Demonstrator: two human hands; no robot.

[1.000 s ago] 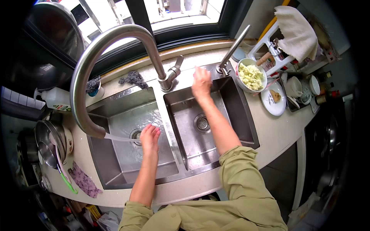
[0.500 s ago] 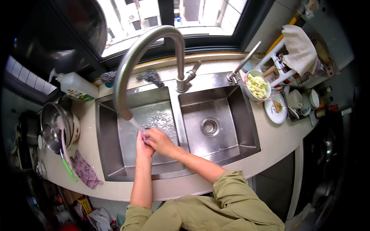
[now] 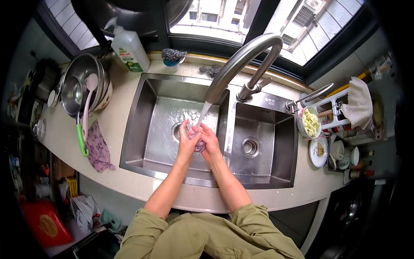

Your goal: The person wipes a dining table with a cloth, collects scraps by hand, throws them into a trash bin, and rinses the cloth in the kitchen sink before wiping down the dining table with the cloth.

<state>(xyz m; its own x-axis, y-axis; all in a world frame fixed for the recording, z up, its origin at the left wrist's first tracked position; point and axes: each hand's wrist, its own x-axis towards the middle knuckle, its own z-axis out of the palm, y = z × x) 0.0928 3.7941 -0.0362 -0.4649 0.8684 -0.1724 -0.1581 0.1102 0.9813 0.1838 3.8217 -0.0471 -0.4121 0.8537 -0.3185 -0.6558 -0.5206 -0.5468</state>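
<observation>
Both hands are low in the left sink basin (image 3: 151,129), under the stream of water (image 3: 205,113) from the curved steel tap (image 3: 228,71). Between them is a wet, bunched purple cloth (image 3: 199,146), partly hidden by the fingers. My left hand (image 3: 187,141) closes on it from the left side, fingers bent inward. On the other side my right hand (image 3: 209,140) wraps round it, the fingers near the falling water. Water ripples on the basin floor around the drain (image 3: 176,131).
Left on the counter are stacked metal bowls (image 3: 82,82), a pink spoon (image 3: 91,82) and a patterned purple cloth (image 3: 99,149). Behind the sink stand a pump bottle (image 3: 129,49) and a steel scourer (image 3: 173,55). To the right are a food bowl (image 3: 309,123) and a plate (image 3: 318,157).
The view has swung left, so the sink sits further right. My hands have shifted from pinched together to either side of the purple cloth, and more of the cloth shows.
</observation>
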